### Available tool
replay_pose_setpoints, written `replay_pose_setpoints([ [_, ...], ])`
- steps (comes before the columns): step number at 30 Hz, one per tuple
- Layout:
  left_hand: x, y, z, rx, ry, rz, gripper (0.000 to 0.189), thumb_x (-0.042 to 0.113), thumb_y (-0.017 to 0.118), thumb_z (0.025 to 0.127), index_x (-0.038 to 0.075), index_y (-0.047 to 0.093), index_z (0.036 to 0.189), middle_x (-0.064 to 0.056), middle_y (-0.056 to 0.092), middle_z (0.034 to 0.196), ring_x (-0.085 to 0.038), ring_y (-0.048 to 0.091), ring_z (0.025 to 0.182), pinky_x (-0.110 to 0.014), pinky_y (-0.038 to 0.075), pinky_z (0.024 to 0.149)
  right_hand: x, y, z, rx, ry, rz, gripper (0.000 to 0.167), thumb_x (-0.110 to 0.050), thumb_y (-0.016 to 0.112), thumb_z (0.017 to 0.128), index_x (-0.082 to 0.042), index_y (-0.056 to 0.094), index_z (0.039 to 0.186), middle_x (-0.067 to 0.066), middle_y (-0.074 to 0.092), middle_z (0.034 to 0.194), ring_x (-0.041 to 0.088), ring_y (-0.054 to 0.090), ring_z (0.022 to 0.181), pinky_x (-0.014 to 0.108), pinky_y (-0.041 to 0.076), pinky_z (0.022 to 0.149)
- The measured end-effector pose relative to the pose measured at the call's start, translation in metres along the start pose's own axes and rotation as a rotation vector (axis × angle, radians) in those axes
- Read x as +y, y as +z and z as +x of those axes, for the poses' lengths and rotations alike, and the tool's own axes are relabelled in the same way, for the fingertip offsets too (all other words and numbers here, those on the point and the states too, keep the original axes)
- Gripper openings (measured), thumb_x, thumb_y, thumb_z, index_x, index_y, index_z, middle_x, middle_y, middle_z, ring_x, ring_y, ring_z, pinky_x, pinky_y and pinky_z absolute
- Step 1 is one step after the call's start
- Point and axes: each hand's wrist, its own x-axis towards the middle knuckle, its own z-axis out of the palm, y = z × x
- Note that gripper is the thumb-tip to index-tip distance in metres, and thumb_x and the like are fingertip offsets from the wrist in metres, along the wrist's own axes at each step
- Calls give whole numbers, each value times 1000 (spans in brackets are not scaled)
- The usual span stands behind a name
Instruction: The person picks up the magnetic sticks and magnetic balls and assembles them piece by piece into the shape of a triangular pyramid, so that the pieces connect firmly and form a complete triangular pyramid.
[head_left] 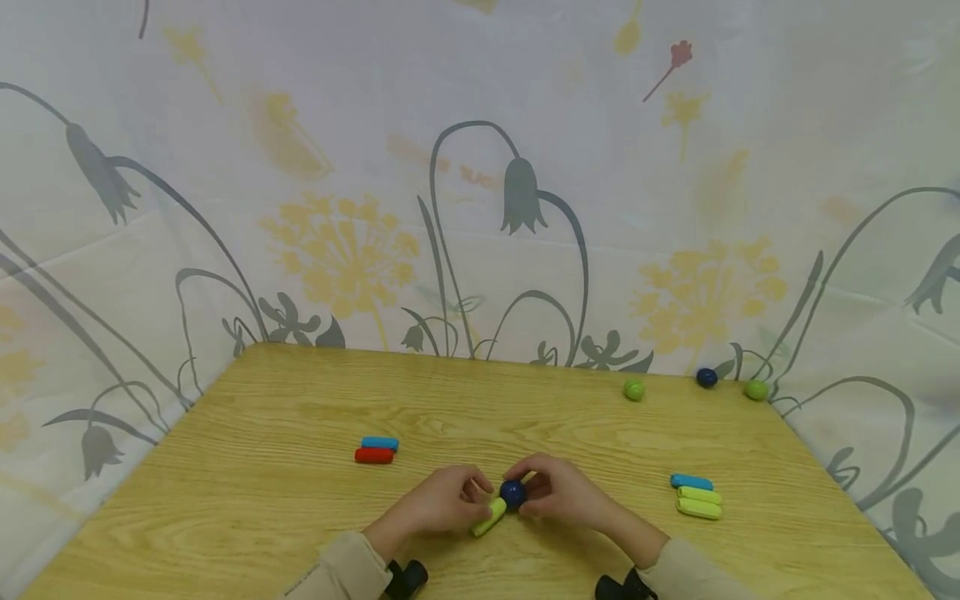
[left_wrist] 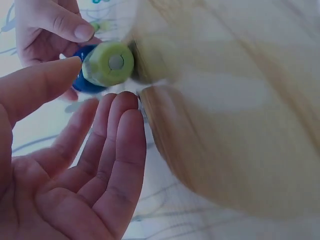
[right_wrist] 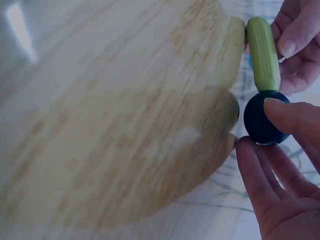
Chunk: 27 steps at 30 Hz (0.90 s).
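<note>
A dark blue ball [head_left: 513,494] and a yellow-green rod [head_left: 489,517] meet end to end at the front middle of the wooden table. My right hand [head_left: 566,496] pinches the ball, its thumb on one side and fingertips on the other in the right wrist view. Beside the rod is my left hand [head_left: 447,500], thumb near it and fingers loosely bent and apart from it. A grey disc sits in the rod's near end [left_wrist: 116,62] in the left wrist view. Most of the ball is hidden behind the rod there.
Blue [head_left: 380,443] and red [head_left: 373,456] rods lie to the left. At right are a blue rod [head_left: 692,482] and two yellow-green rods [head_left: 699,507]. Two green balls [head_left: 633,390] and another dark blue ball [head_left: 707,377] stand near the back edge, before a flower-patterned curtain [head_left: 480,250].
</note>
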Motion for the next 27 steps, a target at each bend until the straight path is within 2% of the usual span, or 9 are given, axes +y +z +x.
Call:
replay_pose_setpoints([
  [4, 5, 3, 3, 11, -9, 3, 34, 14, 70, 83, 5, 55, 112, -5, 57, 90, -21, 57, 79, -39, 47, 68, 1, -5, -7, 45, 14, -6, 34, 0, 68, 83, 4, 58, 115, 19, 56, 114, 30, 60, 97, 27, 49, 78],
  [11, 8, 12, 20, 23, 20, 114, 46, 21, 73, 82, 12, 55, 124, -8, 57, 107, -25, 56, 95, -41, 47, 75, 5, -20, -30, 145, 33, -54, 31, -5, 67, 85, 4, 58, 113, 21, 58, 110, 35, 59, 96, 31, 50, 78],
  [16, 10, 16, 27, 19, 22, 137, 35, 15, 70, 84, 12, 60, 118, -4, 59, 102, -22, 57, 91, -38, 47, 75, 7, -31, -46, 185, 47, -59, 30, -6, 67, 85, 5, 58, 112, 22, 58, 109, 35, 58, 95, 30, 50, 76],
  [20, 10, 16, 26, 40, 2, 131, 29, 11, 70, 84, 10, 62, 112, -6, 58, 98, -22, 57, 86, -37, 48, 71, 10, -38, -58, 215, 54, -58, 31, -6, 67, 85, 7, 58, 112, 24, 57, 110, 37, 57, 96, 30, 50, 76],
  [27, 6, 12, 22, 89, -29, 76, 26, 13, 72, 82, 7, 59, 104, -6, 57, 99, -22, 54, 87, -37, 46, 70, 11, -50, -80, 271, 130, -75, 34, -9, 67, 85, 5, 58, 115, 21, 57, 113, 37, 55, 98, 28, 49, 76],
])
